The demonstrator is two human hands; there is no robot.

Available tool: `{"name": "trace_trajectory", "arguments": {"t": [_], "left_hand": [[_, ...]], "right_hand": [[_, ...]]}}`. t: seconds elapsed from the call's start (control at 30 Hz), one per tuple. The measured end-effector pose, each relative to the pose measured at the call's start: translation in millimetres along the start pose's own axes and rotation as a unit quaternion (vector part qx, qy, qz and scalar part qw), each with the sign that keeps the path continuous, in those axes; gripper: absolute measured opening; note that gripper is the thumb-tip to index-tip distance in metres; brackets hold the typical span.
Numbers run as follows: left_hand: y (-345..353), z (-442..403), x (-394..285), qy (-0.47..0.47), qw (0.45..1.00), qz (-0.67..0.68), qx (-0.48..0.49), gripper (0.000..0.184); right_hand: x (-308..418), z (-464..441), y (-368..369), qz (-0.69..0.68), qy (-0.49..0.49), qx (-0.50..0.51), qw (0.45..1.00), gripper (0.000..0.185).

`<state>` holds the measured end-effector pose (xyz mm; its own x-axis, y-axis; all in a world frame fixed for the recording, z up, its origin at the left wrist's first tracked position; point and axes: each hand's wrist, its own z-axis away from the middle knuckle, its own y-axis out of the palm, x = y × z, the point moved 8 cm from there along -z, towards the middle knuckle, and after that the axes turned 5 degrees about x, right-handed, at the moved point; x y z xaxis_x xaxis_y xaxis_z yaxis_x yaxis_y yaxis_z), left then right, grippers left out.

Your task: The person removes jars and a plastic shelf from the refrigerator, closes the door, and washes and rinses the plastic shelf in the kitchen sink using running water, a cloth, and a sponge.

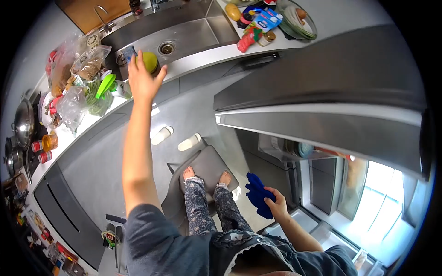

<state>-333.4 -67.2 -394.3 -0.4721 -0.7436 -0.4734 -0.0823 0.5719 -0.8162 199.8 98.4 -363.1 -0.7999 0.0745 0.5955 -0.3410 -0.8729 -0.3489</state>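
Observation:
My left hand (pixel 145 83) is stretched out at the sink's front edge, fingers and thumb spread apart. Between them, just beyond the palm, shows a round yellow-green object (pixel 150 61); whether the hand touches it I cannot tell. A small blue packet or cloth (pixel 129 53) is by the fingertips. In my right hand (pixel 277 205) a dark blue cloth-like piece with a scalloped edge (pixel 258 195) is pinched between thumb and fingers, out beside my body. My bare feet (pixel 189 172) rest on a grey chair seat (pixel 212 161).
Bagged food (pixel 87 69) crowds the counter left of the steel sink (pixel 193 43). Packets and vegetables (pixel 262 23) lie to its right. The fridge door (pixel 317 78) stands open at right, with lit shelves below. White slippers (pixel 162 135) are on the floor. A lidded pan (pixel 24 124) sits far left.

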Motion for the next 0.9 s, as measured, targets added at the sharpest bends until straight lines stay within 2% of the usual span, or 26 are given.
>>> {"name": "trace_trajectory", "arguments": {"t": [0.03, 0.07, 0.13, 0.2, 0.23, 0.27, 0.3, 0.33, 0.4, 0.5, 0.6, 0.7, 0.77, 0.8, 0.83, 0.87, 0.9], "left_hand": [[-32, 19, -23, -0.001, 0.995, 0.083, -0.054, 0.073], [-65, 46, -53, -0.004, 0.981, 0.165, -0.103, 0.064], [-102, 103, -97, -0.025, 0.952, 0.284, -0.115, 0.051], [-116, 150, -160, 0.032, 0.931, 0.361, -0.034, 0.041], [-121, 168, -196, 0.058, 0.915, 0.399, 0.006, 0.037], [-124, 182, -232, 0.104, 0.927, 0.354, 0.061, 0.038], [-127, 188, -264, 0.094, 0.901, 0.401, 0.139, 0.039], [-130, 193, -289, 0.157, 0.896, 0.392, 0.139, 0.038], [-133, 188, -323, 0.171, 0.896, 0.386, 0.138, 0.045], [-137, 159, -365, 0.206, 0.935, 0.255, 0.137, 0.057], [-106, 142, -391, 0.200, 0.955, 0.099, 0.195, 0.059], [-87, 142, -408, 0.195, 0.947, -0.010, 0.256, 0.061], [-69, 142, -406, 0.152, 0.926, -0.067, 0.340, 0.059], [-61, 145, -400, 0.129, 0.910, -0.096, 0.381, 0.058], [-57, 145, -398, 0.136, 0.910, -0.110, 0.377, 0.057], [-53, 145, -396, 0.142, 0.909, -0.124, 0.372, 0.056], [-49, 143, -395, 0.149, 0.909, -0.136, 0.365, 0.055]], "right_hand": [[0, 5, -6, 0.031, -0.028, -0.006, 0.999, 0.036], [-3, 11, -11, 0.022, -0.017, 0.002, 1.000, 0.037], [-10, 25, -21, 0.001, 0.007, 0.015, 1.000, 0.038], [-11, 36, -37, 0.030, -0.036, -0.002, 0.999, 0.036], [-12, 44, -45, 0.005, -0.022, -0.008, 1.000, 0.036], [-12, 51, -52, -0.019, -0.009, -0.009, 1.000, 0.036], [-11, 58, -62, 0.003, -0.028, -0.020, 0.999, 0.036], [-10, 66, -72, 0.025, -0.047, -0.030, 0.998, 0.036], [-8, 79, -90, 0.000, -0.048, -0.040, 0.998, 0.036], [-10, 101, -118, -0.029, -0.089, -0.059, 0.994, 0.036], [0, 120, -144, -0.034, -0.109, -0.077, 0.990, 0.032], [19, 129, -177, -0.005, -0.147, -0.120, 0.982, 0.025], [51, 136, -202, 0.058, -0.177, -0.161, 0.969, 0.023], [58, 128, -215, 0.081, -0.228, -0.176, 0.954, 0.024], [72, 123, -229, 0.095, -0.239, -0.194, 0.947, 0.028], [93, 121, -240, 0.146, -0.240, -0.207, 0.937, 0.039], [109, 116, -246, 0.162, -0.201, -0.181, 0.949, 0.051]]}}
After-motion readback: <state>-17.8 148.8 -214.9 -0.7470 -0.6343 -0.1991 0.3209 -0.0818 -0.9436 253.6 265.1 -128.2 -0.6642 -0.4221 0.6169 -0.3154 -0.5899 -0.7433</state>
